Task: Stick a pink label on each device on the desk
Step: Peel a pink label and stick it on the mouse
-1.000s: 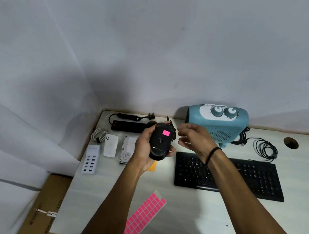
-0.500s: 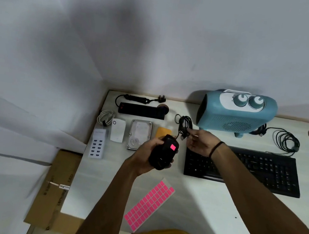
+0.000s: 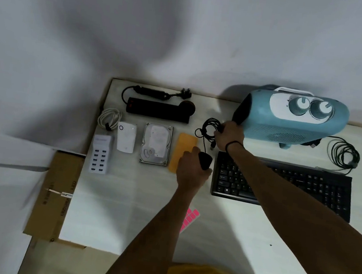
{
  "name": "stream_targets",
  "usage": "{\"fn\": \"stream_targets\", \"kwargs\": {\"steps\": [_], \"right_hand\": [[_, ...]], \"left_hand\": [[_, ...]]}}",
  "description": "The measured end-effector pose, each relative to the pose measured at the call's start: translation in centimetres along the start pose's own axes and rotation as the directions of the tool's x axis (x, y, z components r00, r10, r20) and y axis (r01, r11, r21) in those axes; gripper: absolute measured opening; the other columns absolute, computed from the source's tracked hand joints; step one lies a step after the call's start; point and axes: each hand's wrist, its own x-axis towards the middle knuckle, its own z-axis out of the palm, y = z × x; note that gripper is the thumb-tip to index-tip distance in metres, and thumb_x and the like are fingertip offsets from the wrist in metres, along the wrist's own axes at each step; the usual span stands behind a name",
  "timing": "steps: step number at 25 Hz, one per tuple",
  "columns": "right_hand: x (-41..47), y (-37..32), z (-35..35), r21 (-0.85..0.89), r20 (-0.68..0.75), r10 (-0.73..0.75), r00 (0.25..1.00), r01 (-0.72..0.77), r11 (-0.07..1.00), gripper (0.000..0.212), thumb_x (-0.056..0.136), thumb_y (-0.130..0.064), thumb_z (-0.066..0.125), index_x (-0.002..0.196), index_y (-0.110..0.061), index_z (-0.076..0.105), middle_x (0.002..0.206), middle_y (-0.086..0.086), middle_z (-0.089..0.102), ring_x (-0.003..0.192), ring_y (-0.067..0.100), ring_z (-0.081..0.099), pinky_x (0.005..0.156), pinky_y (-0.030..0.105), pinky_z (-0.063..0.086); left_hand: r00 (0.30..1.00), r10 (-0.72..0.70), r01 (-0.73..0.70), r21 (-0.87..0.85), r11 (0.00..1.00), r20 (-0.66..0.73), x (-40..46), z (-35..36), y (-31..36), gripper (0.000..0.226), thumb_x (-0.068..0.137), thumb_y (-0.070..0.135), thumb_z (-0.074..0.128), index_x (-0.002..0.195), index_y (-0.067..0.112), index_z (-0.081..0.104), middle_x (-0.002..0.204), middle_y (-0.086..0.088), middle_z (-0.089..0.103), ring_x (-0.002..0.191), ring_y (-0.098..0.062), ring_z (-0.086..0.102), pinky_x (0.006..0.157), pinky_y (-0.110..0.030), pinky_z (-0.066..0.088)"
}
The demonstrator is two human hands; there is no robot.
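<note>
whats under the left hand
The left hand grips a black mouse beside the orange pad. The hand covers most of the mouse, so no label shows.

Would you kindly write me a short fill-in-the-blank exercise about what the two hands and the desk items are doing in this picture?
1. The left hand grips the black ____ beside the keyboard.
2. The right hand holds the coiled black ____ in front of the blue heater.
3. The hard drive lies between the white adapter and the ____ pad.
4. The label sheet near the left forearm is ____.

Missing words: mouse; cable; orange; pink
</note>
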Motion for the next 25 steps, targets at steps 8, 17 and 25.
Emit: {"fn": "stream_targets", "kwargs": {"steps": [8,17,25], "right_hand": [[3.6,0.0,2.7,-0.121,0.048,0.013,0.999,-0.007,0.993,0.046,0.089,-0.014,0.064,0.128,0.003,0.046,0.133,0.023,0.052,0.124,0.036,0.051,0.096,0.036,0.044],[2.2,1.0,1.6,-0.126,0.123,-0.043,0.991,0.058,0.99,0.042,0.093,-0.015,0.057,0.129,0.004,0.045,0.133,0.023,0.052,0.122,0.036,0.052,0.095,0.038,0.045],[-8.0,4.5,2.2,-0.004,0.153,-0.336,0.929,0.341,0.94,0.027,0.086,-0.016,0.066,0.113,-0.009,0.069,0.119,0.015,0.066,0.111,0.03,0.062,0.094,0.034,0.049]], "left_hand": [[0.999,-0.05,0.051,0.168,0.984,-0.011,1.7,3.2,1.6,0.068,0.084,0.036,0.077,0.138,0.017,0.04,0.131,-0.012,0.052,0.115,-0.032,0.057,0.082,-0.041,0.056],[0.998,-0.064,0.064,0.038,0.997,0.013,1.2,1.6,1.9,0.07,0.075,0.039,0.078,0.131,0.011,0.045,0.118,-0.016,0.06,0.11,-0.037,0.058,0.081,-0.047,0.056],[0.995,0.072,-0.078,0.094,0.993,0.063,-4.1,-0.8,-3.1,0.04,0.085,0.036,0.07,0.114,0.013,0.056,0.109,-0.01,0.064,0.105,-0.03,0.06,0.078,-0.041,0.053]]}}
